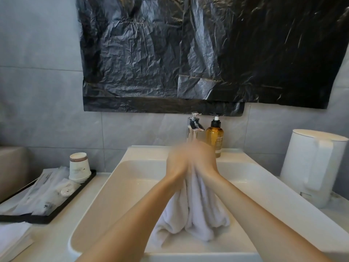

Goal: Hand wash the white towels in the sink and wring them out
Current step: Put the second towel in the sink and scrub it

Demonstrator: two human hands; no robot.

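Forearms: two bare forearms (132, 224) are reaching in from the near edge, converging over the basin.
Tray: black tray (56, 211) is sitting left of it, holding stacked paper cups (79, 167) and wrapped sachets (41, 193).
Sink: white sink (105, 195) is holding the white towel (198, 214).
Towel: it is hanging bunched and limp, lower folds resting on the bottom.
Hands: left hand (177, 161) and right hand (204, 159), blurred, are pressing together, both gripping the towel's gathered top.
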